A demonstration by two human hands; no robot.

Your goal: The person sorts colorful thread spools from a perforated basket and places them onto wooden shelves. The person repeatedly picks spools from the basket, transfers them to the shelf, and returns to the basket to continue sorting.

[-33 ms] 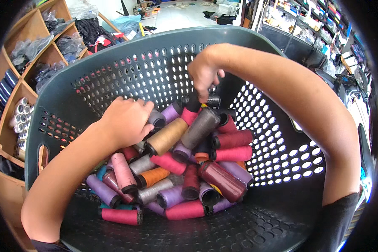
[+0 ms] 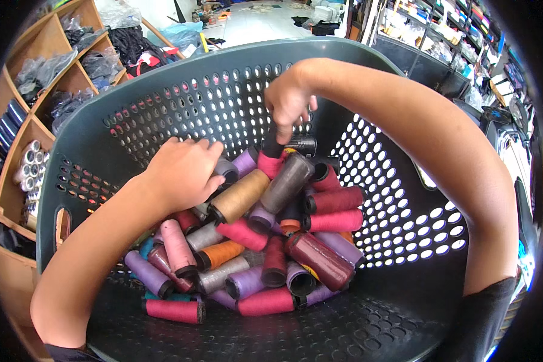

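A pile of thread spools in pink, purple, orange, grey and maroon lies in a large dark basket (image 2: 181, 90). At the pile's far side my right hand (image 2: 288, 105) reaches down, fingers closed around the black end of a pink thread spool (image 2: 270, 164). A dark grey spool (image 2: 288, 182) lies just beside it. My left hand (image 2: 184, 172) is over the pile's left edge, thumb apart from the fingers; its fingertips are partly hidden. Nearest to it are a grey spool (image 2: 226, 171) and a tan spool (image 2: 240, 196).
The basket's perforated walls rise around both forearms. To the left, wooden shelves (image 2: 48, 39) hold plastic bags and rolls. A rack (image 2: 446, 36) with many small items stands at the far right. Bags and cloth (image 2: 133, 45) are heaped behind the basket.
My right hand has shifted slightly left and up, and the black end of the pink spool has moved a little with it. My left hand stays almost where it was.
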